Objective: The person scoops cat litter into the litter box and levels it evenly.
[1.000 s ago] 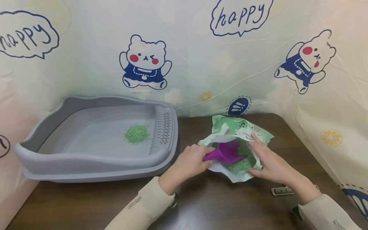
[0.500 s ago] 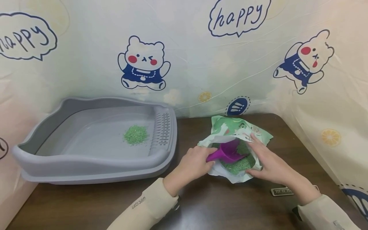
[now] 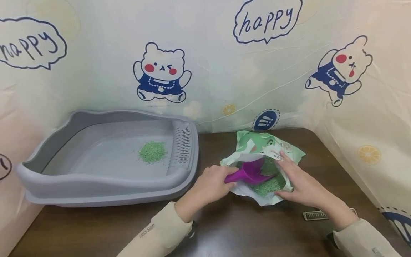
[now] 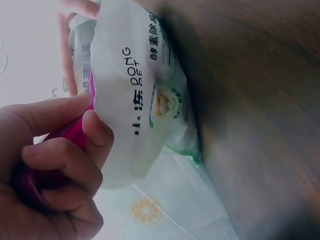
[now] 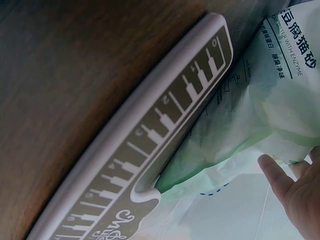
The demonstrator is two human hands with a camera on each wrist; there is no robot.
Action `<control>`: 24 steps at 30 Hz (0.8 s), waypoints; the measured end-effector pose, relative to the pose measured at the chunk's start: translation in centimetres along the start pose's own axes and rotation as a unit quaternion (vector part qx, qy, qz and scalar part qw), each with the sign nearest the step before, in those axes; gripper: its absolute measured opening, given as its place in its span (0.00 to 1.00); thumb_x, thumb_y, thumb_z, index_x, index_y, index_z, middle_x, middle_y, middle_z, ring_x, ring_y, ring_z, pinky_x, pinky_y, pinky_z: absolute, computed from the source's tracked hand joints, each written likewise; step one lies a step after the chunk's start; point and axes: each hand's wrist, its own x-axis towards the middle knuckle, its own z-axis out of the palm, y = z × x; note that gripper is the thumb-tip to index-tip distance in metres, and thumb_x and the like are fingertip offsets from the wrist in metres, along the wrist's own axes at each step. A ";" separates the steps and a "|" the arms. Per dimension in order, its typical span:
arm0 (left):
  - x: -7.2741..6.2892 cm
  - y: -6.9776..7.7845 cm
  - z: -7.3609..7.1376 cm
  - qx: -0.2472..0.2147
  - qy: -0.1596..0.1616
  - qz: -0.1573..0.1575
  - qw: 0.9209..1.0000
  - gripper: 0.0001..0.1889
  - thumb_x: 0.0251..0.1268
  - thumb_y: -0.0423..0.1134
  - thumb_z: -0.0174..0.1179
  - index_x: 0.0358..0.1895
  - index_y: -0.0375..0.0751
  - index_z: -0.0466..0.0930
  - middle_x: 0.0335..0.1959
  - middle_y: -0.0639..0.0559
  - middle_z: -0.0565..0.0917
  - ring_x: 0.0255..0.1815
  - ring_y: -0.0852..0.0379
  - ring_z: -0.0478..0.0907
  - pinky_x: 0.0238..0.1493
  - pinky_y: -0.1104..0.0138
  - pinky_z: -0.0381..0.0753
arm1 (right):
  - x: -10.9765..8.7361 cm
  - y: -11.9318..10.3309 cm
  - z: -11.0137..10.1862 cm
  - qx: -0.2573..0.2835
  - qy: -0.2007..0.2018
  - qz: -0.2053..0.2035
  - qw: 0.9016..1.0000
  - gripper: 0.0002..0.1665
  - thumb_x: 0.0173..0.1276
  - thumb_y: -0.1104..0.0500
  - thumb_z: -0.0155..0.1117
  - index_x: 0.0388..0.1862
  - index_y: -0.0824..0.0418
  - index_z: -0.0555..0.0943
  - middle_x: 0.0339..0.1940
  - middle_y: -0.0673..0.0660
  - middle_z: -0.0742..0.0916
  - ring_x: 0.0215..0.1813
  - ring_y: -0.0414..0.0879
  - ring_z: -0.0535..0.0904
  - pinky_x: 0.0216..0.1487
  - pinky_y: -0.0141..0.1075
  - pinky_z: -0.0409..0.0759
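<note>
We have the pale, bear-printed backdrop [image 3: 212, 71] across the far side, and the dark brown table [image 3: 231, 228] spread out before it. On the left, the big grey tray [image 3: 102, 185]; to its right, the green-and-white bag [image 3: 263, 139], lying with its mouth wide open between the two hands. Here's the right hand [image 3: 300, 184] at the bag's right edge: fingers straight, spread well away from the thumb, touching the rim with no grip we can see. Over to the left hand [image 3: 212, 184], and its fingers are curled round the handle of the purple scoop [image 3: 251, 174], whose head sits inside the bag's mouth, between the hands. Near right, we spot a piano-key ruler [image 3: 313, 215], partly hidden by the right forearm [image 3: 340, 212]. Smallest of all, green granules [image 3: 152, 152]: one patch in the tray's right half, more inside the bag.
</note>
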 end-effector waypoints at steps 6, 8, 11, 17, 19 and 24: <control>-0.5 -0.8 -0.4 -0.035 -0.011 -0.004 0.999 0.18 0.63 0.41 0.67 0.56 0.56 0.84 0.29 0.56 0.82 0.26 0.59 0.73 0.27 0.69 0.71 | 0.0 0.0 -0.1 0.000 0.005 -0.007 1.000 0.61 0.49 0.50 0.81 0.78 0.60 0.59 0.78 0.71 0.60 0.77 0.68 0.59 0.67 0.14 0.41; -0.8 -1.1 -0.5 -0.044 -0.014 0.000 0.999 0.18 0.63 0.41 0.67 0.56 0.55 0.84 0.29 0.56 0.82 0.25 0.60 0.73 0.27 0.69 0.71 | 0.0 0.0 -0.1 -0.002 0.005 -0.008 1.000 0.61 0.49 0.50 0.81 0.78 0.60 0.59 0.78 0.71 0.60 0.76 0.68 0.60 0.67 0.14 0.41; -1.1 -1.5 -0.7 -0.057 -0.019 0.007 0.998 0.18 0.63 0.41 0.67 0.57 0.55 0.84 0.30 0.55 0.83 0.24 0.61 0.72 0.25 0.70 0.70 | -0.1 -0.1 -0.1 -0.004 0.005 -0.008 1.000 0.61 0.49 0.50 0.81 0.78 0.61 0.59 0.78 0.71 0.60 0.76 0.68 0.60 0.67 0.14 0.41; -2.3 -2.2 -1.5 -0.088 -0.014 0.034 0.995 0.20 0.63 0.40 0.67 0.59 0.55 0.83 0.29 0.56 0.83 0.22 0.64 0.69 0.24 0.71 0.69 | -0.2 0.0 -0.1 -0.008 0.003 0.001 1.000 0.62 0.49 0.49 0.81 0.79 0.59 0.58 0.79 0.70 0.60 0.78 0.65 0.57 0.67 0.16 0.41; -2.8 -2.4 -1.9 -0.097 -0.008 0.040 0.994 0.20 0.63 0.39 0.67 0.59 0.54 0.83 0.30 0.57 0.83 0.22 0.64 0.68 0.24 0.71 0.69 | -0.2 0.0 -0.1 -0.006 0.001 0.005 1.000 0.63 0.49 0.49 0.81 0.79 0.58 0.57 0.79 0.70 0.59 0.79 0.64 0.56 0.68 0.17 0.41; -3.8 -2.9 -2.8 -0.100 -0.004 0.039 0.994 0.22 0.63 0.42 0.68 0.61 0.55 0.82 0.38 0.57 0.86 0.24 0.64 0.71 0.26 0.71 0.71 | -0.2 0.2 0.0 0.003 0.004 0.002 1.000 0.63 0.48 0.50 0.82 0.79 0.58 0.56 0.80 0.69 0.59 0.79 0.64 0.55 0.68 0.16 0.41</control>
